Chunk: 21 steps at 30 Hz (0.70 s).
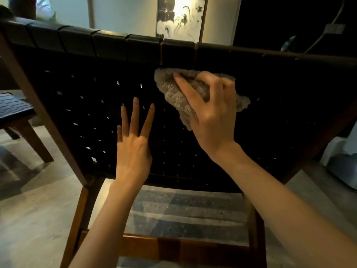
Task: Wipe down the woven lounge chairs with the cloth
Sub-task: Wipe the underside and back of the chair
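A lounge chair with a dark woven back [77,89] in a brown wooden frame fills the view, seen from behind. My right hand [210,113] holds a grey fluffy cloth [173,91] against the upper middle of the woven back, fingers spread over it and curled into its folds. My left hand [133,147] lies flat on the weave lower left of the cloth, fingers straight and pointing up.
A second woven seat [13,109] on wooden legs stands at the left. The floor is pale concrete. A lit panel [179,18] stands beyond the chair's top rail, and a pale bundle [340,161] lies on the floor at the right.
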Each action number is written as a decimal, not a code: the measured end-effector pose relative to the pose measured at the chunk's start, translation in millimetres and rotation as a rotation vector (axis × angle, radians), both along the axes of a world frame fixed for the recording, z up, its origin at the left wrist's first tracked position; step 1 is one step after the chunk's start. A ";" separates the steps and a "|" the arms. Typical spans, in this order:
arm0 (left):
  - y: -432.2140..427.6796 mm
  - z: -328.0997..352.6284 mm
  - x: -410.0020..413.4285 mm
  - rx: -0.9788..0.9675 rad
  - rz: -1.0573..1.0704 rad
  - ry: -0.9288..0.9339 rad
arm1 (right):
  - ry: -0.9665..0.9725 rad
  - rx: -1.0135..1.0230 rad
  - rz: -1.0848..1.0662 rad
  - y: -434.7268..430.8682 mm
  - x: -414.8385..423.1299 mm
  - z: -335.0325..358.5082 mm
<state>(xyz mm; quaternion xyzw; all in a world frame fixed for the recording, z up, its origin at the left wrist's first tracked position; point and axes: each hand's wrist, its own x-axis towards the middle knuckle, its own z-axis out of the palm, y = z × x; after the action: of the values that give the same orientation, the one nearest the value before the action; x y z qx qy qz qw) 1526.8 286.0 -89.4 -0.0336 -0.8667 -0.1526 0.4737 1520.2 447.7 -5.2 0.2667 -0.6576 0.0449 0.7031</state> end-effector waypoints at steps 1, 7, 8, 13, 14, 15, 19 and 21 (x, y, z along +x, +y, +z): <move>-1.1 -0.3 -0.2 0.005 -0.002 -0.003 | -0.033 -0.006 -0.021 -4.6 -3.9 -0.9; -4.8 -8.1 -5.9 0.026 -0.034 -0.020 | -0.145 -0.068 -0.048 -19.5 -25.6 -15.2; -6.1 -9.5 -6.8 0.016 -0.035 -0.023 | -0.161 -0.048 -0.045 -19.7 -29.8 -21.7; -16.1 -15.6 -6.6 -0.028 -0.021 -0.048 | -0.263 0.111 -0.092 -15.4 -53.3 -88.1; -18.5 -16.8 -5.1 -0.029 -0.011 -0.070 | -0.289 0.145 -0.108 -13.6 -58.2 -105.9; -21.1 -17.7 -3.1 -0.033 -0.009 -0.096 | -0.334 0.187 -0.123 -11.5 -61.6 -123.5; -31.8 -14.9 8.3 -0.073 -0.020 -0.170 | -0.552 0.335 -0.168 -4.3 -66.5 -178.4; -32.6 -12.7 13.1 -0.105 0.003 -0.188 | -0.689 0.362 -0.233 -5.8 -64.3 -187.8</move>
<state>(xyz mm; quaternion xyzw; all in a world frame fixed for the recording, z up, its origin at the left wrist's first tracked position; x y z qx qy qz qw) 1539.9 253.4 -102.2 -0.0425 -0.9142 -0.1089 0.3880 1455.9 441.9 -193.0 0.2794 -0.8777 -0.0650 0.3838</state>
